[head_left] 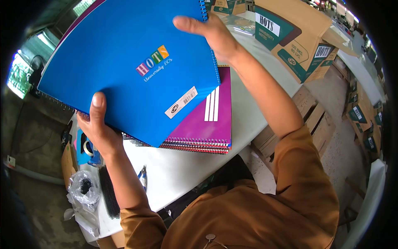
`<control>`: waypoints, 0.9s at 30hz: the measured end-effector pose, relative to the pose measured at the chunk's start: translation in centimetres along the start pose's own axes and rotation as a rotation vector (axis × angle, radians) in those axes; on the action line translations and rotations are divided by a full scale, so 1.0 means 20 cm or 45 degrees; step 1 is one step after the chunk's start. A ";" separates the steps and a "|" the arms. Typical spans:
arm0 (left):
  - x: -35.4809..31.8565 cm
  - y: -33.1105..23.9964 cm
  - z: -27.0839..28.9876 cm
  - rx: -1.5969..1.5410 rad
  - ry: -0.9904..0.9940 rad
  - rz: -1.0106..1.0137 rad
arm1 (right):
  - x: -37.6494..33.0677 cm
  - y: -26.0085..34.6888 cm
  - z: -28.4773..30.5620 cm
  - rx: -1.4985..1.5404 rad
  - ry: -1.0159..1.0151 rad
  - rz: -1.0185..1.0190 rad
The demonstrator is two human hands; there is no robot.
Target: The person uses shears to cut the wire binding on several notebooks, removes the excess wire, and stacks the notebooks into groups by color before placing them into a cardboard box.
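The step looks like handling the blue notebook (120, 52) over the notebook stack (222, 106), left hand (98, 130) gripping its near edge, right hand (219, 37) at its spiral, grip unclear with fingers hidden, and moving it likely calls for steady two-handed support

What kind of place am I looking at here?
Probably a notebook workshop or packing area: a blue spiral notebook is held over a stack of spiral notebooks, a large cardboard box stands nearby, and more boxes sit at the right.
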State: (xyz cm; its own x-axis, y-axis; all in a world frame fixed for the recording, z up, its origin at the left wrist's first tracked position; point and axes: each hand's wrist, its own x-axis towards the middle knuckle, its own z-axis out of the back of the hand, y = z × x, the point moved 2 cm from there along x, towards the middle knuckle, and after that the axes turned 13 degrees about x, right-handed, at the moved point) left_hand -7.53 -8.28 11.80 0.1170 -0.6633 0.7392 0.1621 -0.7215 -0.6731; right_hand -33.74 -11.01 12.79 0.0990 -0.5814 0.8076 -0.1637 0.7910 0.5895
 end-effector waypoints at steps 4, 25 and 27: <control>-0.20 0.16 0.04 0.249 0.300 0.252 | -0.23 -0.08 0.02 0.149 0.015 -0.190; 0.47 0.83 -0.74 -0.206 0.701 0.778 | 0.09 -0.81 0.67 1.166 -0.293 -0.610; 0.47 0.94 -0.75 -0.081 0.752 0.923 | 0.09 -0.96 0.69 1.098 -0.543 -0.688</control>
State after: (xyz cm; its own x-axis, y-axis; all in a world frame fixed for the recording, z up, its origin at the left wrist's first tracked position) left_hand -18.08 -31.13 5.74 -0.3509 -0.9362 0.0186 0.1889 -0.0902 -0.9779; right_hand -44.03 -29.82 2.66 0.0445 -0.9598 0.2770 -0.8470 0.1108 0.5199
